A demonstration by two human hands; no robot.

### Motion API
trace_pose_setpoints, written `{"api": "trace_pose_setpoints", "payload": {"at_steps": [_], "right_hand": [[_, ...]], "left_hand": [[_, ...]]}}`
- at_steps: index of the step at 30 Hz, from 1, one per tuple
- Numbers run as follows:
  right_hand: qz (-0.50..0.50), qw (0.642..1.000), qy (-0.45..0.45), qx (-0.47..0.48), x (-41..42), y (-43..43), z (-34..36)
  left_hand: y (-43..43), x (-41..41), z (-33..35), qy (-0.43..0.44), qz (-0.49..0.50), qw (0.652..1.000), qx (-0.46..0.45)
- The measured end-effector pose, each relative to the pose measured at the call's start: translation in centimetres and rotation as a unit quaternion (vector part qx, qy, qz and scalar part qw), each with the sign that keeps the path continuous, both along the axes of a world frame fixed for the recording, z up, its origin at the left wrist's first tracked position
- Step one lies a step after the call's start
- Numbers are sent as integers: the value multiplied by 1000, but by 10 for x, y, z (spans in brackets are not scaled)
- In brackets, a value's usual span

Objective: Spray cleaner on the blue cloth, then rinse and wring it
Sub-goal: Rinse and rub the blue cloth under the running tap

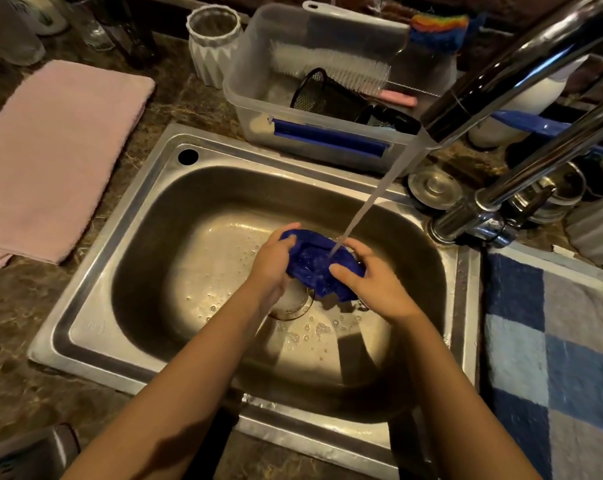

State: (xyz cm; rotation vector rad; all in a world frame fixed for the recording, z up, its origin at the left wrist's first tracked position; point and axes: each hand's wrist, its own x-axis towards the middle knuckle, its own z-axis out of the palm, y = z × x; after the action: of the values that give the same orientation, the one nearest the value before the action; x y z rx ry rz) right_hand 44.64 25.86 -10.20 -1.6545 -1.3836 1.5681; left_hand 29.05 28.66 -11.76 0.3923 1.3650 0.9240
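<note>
The blue cloth is bunched up over the drain of the steel sink. My left hand grips its left side and my right hand grips its right side. A stream of water runs from the chrome faucet and lands on the middle of the cloth between my hands. Bubbles and wet patches lie on the sink floor. A white spray bottle with a blue trigger stands behind the faucet at the right, partly hidden by it.
A clear plastic bin with a brush, a black mesh cup and a blue item sits behind the sink. A pink towel lies at the left, a blue checked towel at the right. A white ribbed cup stands at the back.
</note>
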Motion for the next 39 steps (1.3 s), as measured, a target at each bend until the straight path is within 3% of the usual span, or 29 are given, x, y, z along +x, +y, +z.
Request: {"api": "trace_pose_setpoints", "payload": {"at_steps": [4,6,10,14,16,18,22,24,27,30,33,35,39], "right_hand": [[-2,996,67,-50,12,-2,22],[-30,997,57,-34,9,-3,30],[-95,994,-28,34,-29,-8,33],[-172,965,-174,99,-52,4,26],[-200,961,-171,81,-47,14,18],[-188,964,-165,90,-42,14,9],[-84,942,-260,197,-51,-7,7],[-89,951,-230,184,-70,-21,17],[-225,952,-188,93,-79,-8,25],[-249,953,-164,52,-66,15,16],[-252,961,-101,48,-59,22,1],[-245,961,-106,71,-57,17,-4],[-180,960,-166,135,-74,-11,9]], "left_hand": [[3,-5,3,29,-20,999,4],[2,-2,4,32,-38,999,9],[-4,15,12,28,-82,996,8],[-17,36,19,24,-29,999,12],[-21,39,19,63,-17,998,12],[-21,35,18,88,-14,996,12],[-6,22,16,97,-15,995,31],[-1,20,16,84,-19,996,25],[-9,31,18,55,-44,998,-6],[-21,35,16,62,-25,998,-7],[-22,27,19,111,-46,992,28],[-14,22,22,140,-69,987,35],[3,12,22,84,-37,996,22]]}}
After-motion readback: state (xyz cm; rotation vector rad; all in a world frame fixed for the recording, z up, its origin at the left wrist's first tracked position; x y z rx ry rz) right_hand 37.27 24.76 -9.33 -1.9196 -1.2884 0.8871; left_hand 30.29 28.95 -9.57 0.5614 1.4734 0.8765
